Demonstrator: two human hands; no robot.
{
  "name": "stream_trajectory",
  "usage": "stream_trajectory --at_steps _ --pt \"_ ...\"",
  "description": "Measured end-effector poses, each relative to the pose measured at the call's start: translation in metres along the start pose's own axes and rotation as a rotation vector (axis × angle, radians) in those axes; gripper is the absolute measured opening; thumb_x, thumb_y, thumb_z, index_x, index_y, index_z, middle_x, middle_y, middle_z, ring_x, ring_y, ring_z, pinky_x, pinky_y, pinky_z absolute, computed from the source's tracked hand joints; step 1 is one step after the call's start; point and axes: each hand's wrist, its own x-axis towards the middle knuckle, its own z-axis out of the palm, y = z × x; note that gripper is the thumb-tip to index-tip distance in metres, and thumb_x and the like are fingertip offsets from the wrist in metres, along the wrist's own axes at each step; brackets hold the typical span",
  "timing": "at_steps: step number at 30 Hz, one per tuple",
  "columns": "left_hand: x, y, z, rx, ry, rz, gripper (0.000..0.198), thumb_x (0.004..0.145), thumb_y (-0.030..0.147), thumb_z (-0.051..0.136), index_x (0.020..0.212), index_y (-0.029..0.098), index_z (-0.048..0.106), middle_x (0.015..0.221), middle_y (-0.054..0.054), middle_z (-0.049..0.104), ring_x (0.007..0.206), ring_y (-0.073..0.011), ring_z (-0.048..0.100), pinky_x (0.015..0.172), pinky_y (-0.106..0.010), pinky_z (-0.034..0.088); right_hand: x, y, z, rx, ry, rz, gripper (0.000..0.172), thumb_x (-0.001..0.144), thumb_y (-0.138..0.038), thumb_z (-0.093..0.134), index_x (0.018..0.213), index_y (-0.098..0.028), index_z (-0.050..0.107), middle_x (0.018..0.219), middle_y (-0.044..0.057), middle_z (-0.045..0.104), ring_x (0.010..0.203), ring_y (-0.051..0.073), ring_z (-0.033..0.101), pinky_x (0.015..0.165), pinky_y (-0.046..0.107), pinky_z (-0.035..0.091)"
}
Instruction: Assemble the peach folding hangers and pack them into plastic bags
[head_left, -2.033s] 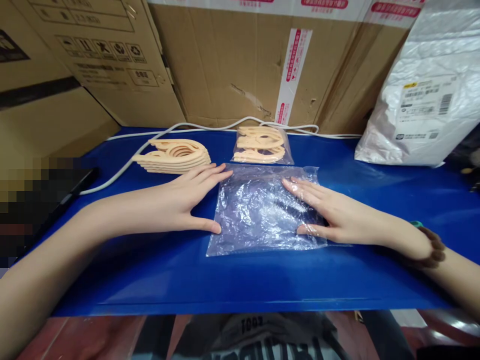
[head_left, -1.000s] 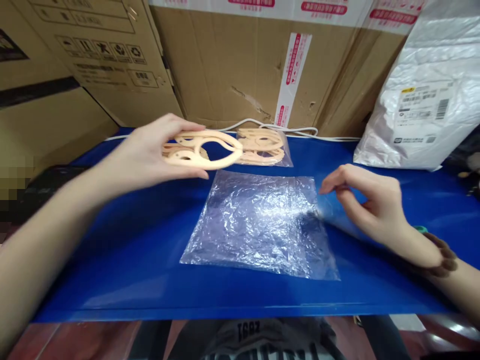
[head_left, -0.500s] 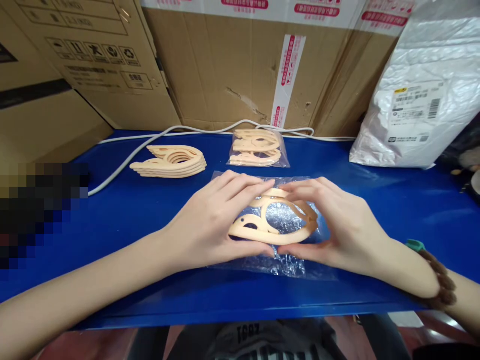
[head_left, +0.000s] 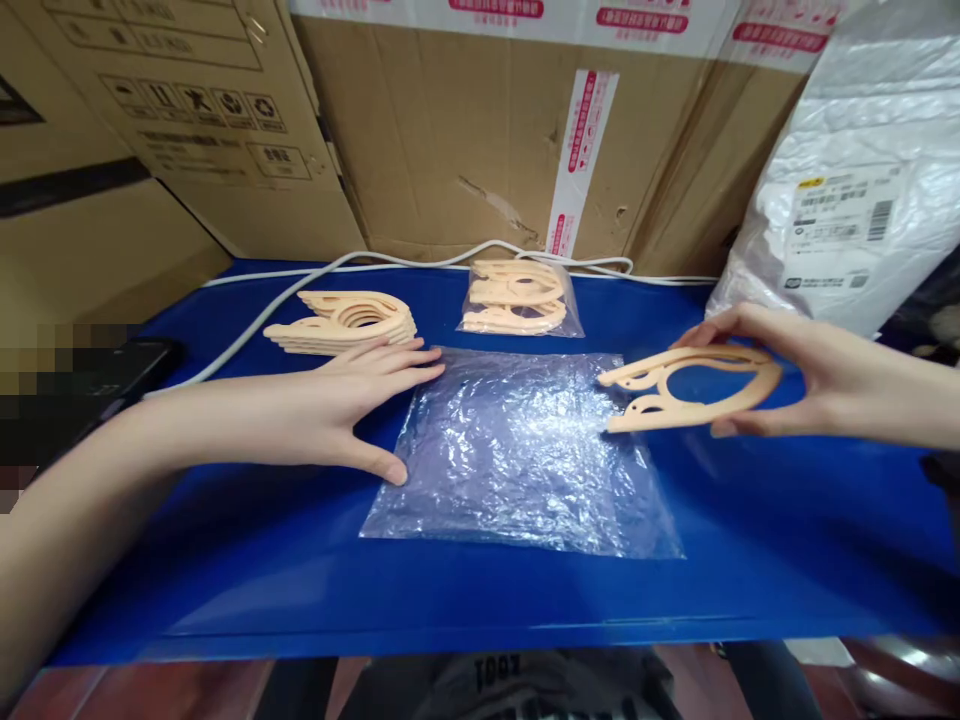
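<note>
A clear plastic bag [head_left: 517, 460] lies flat on the blue table [head_left: 420, 600]. My right hand [head_left: 780, 370] grips a beige folded hanger [head_left: 739, 402] by its rounded end, its two narrow tips pointing left over the bag's right edge. Fingers spread, my left hand [head_left: 360, 405] is at the bag's left edge with nothing in it. Just behind its fingers sits a stack of several beige folded hangers [head_left: 345, 322]. Farther back in the middle, a clear bag holding beige hangers [head_left: 517, 297] rests on the table.
Cardboard boxes [head_left: 465, 130] stand along the back. A white cable [head_left: 255, 325] curves across the table's rear and left. At the back right leans a white plastic parcel [head_left: 832, 230] with a label. A dark object [head_left: 135, 375] lies at the far left.
My hands have moved apart. The right one has carried the hanger to the right; the left one has let go of it and moved left, fingers spread. The flat bag is now uncovered.
</note>
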Motion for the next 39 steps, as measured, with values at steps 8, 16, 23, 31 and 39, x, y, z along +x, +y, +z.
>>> stream_trajectory --at_steps 8,16,23,31,39 --pt "0.009 0.027 0.004 -0.063 0.016 -0.023 0.101 0.077 0.08 0.062 0.16 0.041 0.019 0.169 -0.001 0.012 0.155 -0.0405 0.008 0.122 -0.062 0.024 0.023 -0.038 0.061 -0.066 0.054 -0.064 0.066 0.08 -0.071 0.066 0.123 -0.021 0.056 0.118 0.012 0.068 0.099 0.032 0.065 0.08 0.045 0.051" --pt "0.009 0.021 0.007 -0.081 0.051 -0.074 0.083 0.085 0.078 0.054 0.157 0.05 0.023 0.17 0.004 0.008 0.156 -0.0405 0.004 0.121 -0.067 0.017 0.022 -0.026 0.063 -0.067 0.029 -0.035 0.068 0.084 -0.067 0.064 0.13 -0.018 0.053 0.121 0.015 0.067 0.102 0.032 0.066 0.082 0.044 0.05" --pt "0.017 0.028 0.01 -0.097 0.099 -0.081 0.087 0.088 0.078 0.047 0.161 0.036 0.024 0.168 -0.002 0.022 0.156 -0.0351 0.015 0.126 -0.057 0.015 0.029 -0.026 0.071 0.113 0.042 -0.039 0.056 0.09 -0.057 0.064 0.132 -0.023 0.05 0.118 0.01 0.069 0.096 0.024 0.066 0.082 0.038 0.052" --pt "0.028 0.051 0.012 -0.063 0.278 -0.076 0.079 0.093 0.075 0.041 0.152 0.023 0.043 0.158 -0.011 0.04 0.145 -0.0332 0.037 0.122 -0.051 0.03 0.041 -0.046 0.095 0.171 0.18 -0.025 0.048 0.088 -0.041 0.069 0.128 -0.02 0.052 0.106 0.007 0.07 0.089 0.022 0.066 0.078 0.038 0.053" --pt "0.034 0.047 0.014 -0.068 0.323 -0.018 0.079 0.09 0.074 0.049 0.144 0.017 0.05 0.145 -0.014 0.053 0.133 -0.0326 0.049 0.115 -0.049 0.037 0.035 -0.046 0.089 0.286 0.196 -0.014 0.049 0.088 -0.05 0.069 0.126 -0.022 0.056 0.107 0.006 0.075 0.094 0.023 0.071 0.082 0.04 0.055"
